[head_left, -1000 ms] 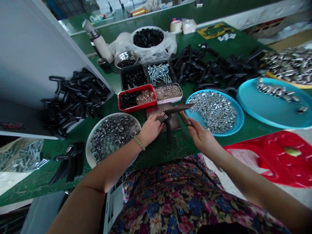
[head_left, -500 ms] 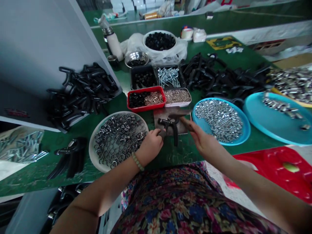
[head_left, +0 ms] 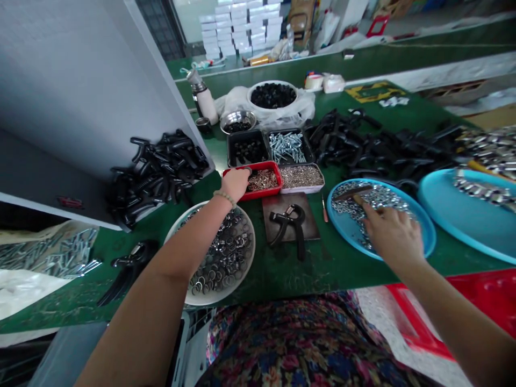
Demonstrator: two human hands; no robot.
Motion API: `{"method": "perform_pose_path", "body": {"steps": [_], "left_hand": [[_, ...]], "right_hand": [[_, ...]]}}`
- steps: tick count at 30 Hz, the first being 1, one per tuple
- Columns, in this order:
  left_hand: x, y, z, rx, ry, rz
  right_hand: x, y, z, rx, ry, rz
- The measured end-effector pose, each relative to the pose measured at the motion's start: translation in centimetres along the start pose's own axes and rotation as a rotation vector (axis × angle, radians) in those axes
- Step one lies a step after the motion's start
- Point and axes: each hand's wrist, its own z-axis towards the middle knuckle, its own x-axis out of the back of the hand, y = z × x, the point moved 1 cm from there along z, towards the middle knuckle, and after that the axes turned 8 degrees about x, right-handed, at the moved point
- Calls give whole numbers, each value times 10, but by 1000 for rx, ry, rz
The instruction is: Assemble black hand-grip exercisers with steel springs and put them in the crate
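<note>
My left hand [head_left: 235, 183] reaches into the left end of the red tray [head_left: 278, 173], which holds small black parts and brass-coloured bits; its fingers point down into the tray and are hidden. My right hand [head_left: 389, 232] lies on the silver nuts in the blue plate [head_left: 423, 226], fingers curled round the wooden handle of a hammer [head_left: 353, 193] whose dark head rests on the nuts. A black hand-grip exerciser [head_left: 288, 223] lies untouched on a dark metal plate [head_left: 278, 205] between my hands.
A white plate of metal rings [head_left: 226, 258] sits under my left forearm. Behind are trays of black caps [head_left: 246, 148], screws [head_left: 287, 146] and small metal bits [head_left: 301, 176]. Black handles are piled at the back right [head_left: 374, 145] and left [head_left: 157, 172]. A second blue plate [head_left: 463, 215] lies right.
Both hands have left the hand-grip exerciser, which now lies on the metal plate. My left hand went forward to the red tray; my right hand carried the hammer right onto the nut plate.
</note>
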Motion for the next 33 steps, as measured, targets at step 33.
{"method": "perform_pose_path", "body": {"steps": [33], "left_hand": [[0, 94, -142, 240, 154, -1567]], "right_hand": [[31, -121, -10, -543, -186, 2302]]}}
